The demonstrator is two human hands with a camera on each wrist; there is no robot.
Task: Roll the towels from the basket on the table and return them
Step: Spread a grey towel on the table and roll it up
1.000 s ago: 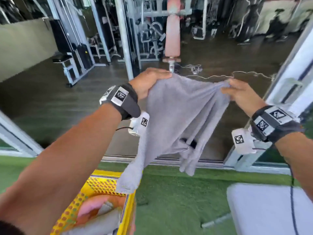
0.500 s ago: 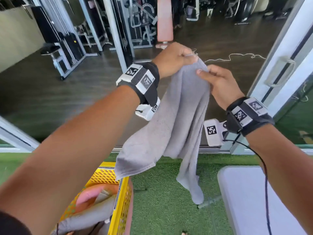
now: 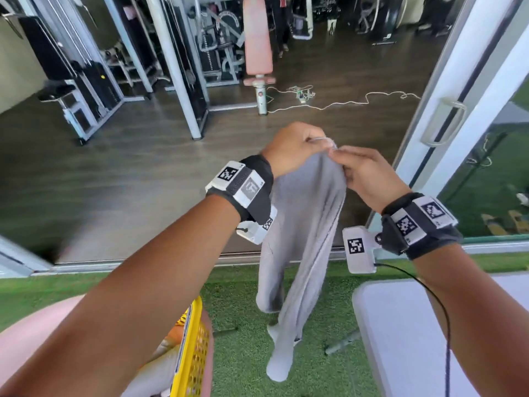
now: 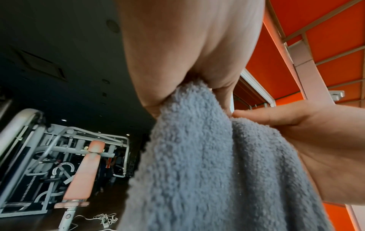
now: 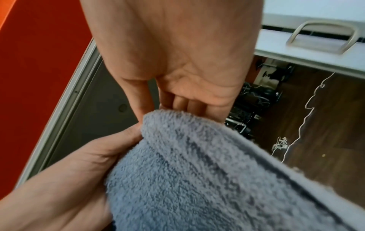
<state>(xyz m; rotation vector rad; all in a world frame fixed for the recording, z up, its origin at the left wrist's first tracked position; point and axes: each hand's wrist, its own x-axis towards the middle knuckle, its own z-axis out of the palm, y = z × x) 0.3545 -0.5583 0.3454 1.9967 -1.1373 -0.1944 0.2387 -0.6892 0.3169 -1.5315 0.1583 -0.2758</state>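
Grey towel (image 3: 303, 224) held up at frame centre, top edge pinched by left hand (image 3: 292, 147) and right hand (image 3: 369, 176), fingertips hidden in cloth. Yellow basket (image 3: 191, 353) cut off at lower left; table (image 3: 400, 325) cropped lower right.

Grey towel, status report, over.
Left hand and right hand both pinch grey towel at top. Towel hangs unrolled above turf. Nothing obstructing.

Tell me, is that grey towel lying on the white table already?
No, the grey towel hangs in the air from the left hand and right hand, beside the white table.
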